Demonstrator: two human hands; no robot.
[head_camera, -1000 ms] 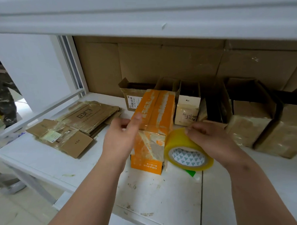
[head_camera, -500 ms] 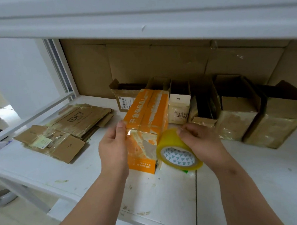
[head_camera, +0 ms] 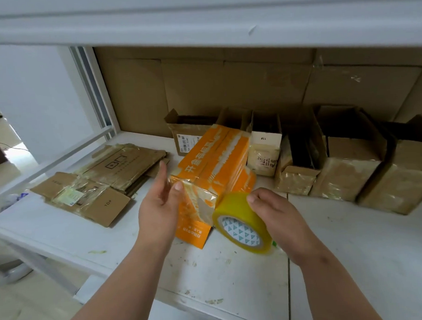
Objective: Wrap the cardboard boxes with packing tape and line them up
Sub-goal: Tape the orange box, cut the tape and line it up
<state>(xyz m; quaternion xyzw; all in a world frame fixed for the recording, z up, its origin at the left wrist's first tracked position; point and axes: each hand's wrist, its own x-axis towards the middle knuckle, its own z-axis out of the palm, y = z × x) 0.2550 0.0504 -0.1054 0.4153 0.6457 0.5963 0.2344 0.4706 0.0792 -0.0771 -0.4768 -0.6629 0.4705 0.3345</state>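
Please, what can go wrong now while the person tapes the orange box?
1. The left hand steadies the orange box only at one near corner, so a pull from the tape roll in the right hand may turn it.
2. The box could bump the open cartons close behind it.

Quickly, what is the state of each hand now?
Left hand: open, thumb pressing the orange box.
Right hand: holding the tape roll.

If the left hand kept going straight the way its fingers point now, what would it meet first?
Likely the open brown box with the label at the back of the shelf; the left hand points up along the orange box's left side. Depth is unclear.
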